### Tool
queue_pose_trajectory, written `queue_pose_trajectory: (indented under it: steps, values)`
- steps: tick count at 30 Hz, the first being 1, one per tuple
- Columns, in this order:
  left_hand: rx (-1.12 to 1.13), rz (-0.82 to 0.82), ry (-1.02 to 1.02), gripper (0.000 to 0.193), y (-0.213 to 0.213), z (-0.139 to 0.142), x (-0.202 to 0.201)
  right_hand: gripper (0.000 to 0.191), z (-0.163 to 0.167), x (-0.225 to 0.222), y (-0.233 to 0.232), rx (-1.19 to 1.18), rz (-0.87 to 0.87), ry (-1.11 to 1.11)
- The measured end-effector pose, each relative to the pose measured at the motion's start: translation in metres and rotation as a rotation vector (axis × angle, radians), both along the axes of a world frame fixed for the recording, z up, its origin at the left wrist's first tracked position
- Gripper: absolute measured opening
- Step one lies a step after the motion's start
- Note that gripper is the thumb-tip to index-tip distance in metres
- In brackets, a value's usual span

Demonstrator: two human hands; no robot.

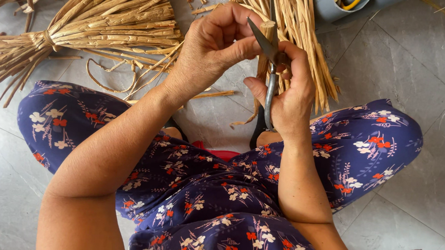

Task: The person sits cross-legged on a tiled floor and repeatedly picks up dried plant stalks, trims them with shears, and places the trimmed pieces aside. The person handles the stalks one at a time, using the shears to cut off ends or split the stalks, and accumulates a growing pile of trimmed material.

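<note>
My right hand (pixel 288 96) grips a pair of metal scissors (pixel 269 65) with black handles, blades open and pointing up. My left hand (pixel 213 45) pinches the top end of a dry straw stalk (pixel 263 65) right at the blades. The stalk runs down behind the scissors toward my lap. A tied bundle of pale straw (pixel 298 36) lies just beyond both hands on the grey tiled floor (pixel 411 76).
A second tied straw bundle (pixel 98 22) fans out at upper left, with loose strands (pixel 110 76) beside it. A grey container (pixel 343 5) with yellow items stands at the top edge. My crossed legs in a blue flowered dress (pixel 227 194) fill the lower middle.
</note>
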State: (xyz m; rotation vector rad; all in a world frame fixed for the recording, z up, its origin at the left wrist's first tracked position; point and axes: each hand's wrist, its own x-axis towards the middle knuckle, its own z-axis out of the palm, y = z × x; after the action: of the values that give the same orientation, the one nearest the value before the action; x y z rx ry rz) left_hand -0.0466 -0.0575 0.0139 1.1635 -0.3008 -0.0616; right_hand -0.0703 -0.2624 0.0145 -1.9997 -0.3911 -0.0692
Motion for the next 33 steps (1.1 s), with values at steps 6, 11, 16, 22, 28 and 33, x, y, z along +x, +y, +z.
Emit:
queue_pose_trajectory:
  steps: [6,11,16,22,28,33]
  values:
    - [0.047,0.019,-0.015,0.017,0.003,-0.002,0.0,0.07,0.001,0.002,0.001,-0.006,0.042,-0.073]
    - [0.066,0.047,-0.01,0.014,0.002,-0.004,-0.001,0.069,0.003,0.001,0.002,-0.016,0.041,-0.064]
    - [0.005,0.04,-0.026,0.01,0.002,-0.004,0.0,0.068,0.006,0.001,0.002,-0.045,0.019,-0.027]
    - [0.043,0.064,-0.004,0.009,0.002,-0.002,0.0,0.062,0.006,-0.002,0.002,-0.056,0.014,-0.028]
    - [0.053,0.06,-0.012,0.011,0.003,0.002,0.001,0.066,0.008,-0.001,0.001,0.026,0.063,-0.028]
    - [0.053,0.075,-0.021,0.013,0.006,0.004,0.0,0.07,0.01,0.001,0.005,-0.051,0.032,-0.049]
